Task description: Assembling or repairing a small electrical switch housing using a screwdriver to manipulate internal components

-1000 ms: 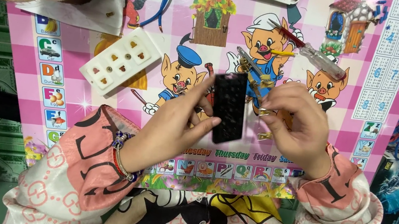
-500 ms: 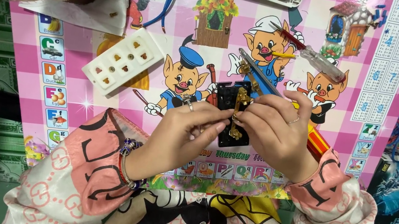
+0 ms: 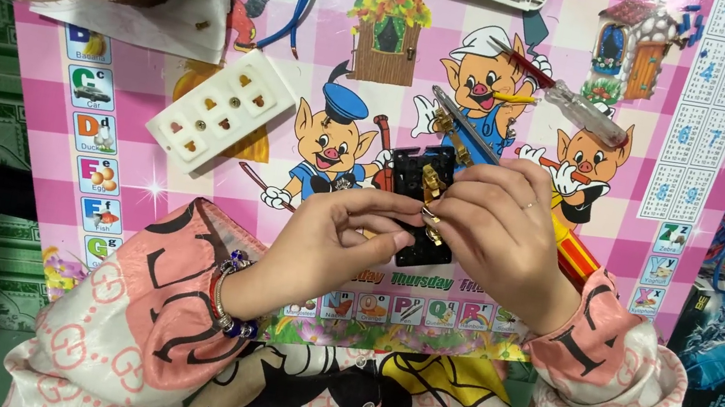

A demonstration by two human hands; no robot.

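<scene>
From the head camera, both hands meet over a pink cartoon play mat. The left hand pinches the near edge of a small black plastic socket body with brass contacts, thumb and forefinger closed on it. The right hand curls narrow over its right side, fingertips pressed on a brass piece, gripping a red-and-yellow-handled screwdriver whose handle runs back under the palm. Beyond the left fingers lies a white socket cover plate; above the right fingers, a clear-handled screwdriver.
</scene>
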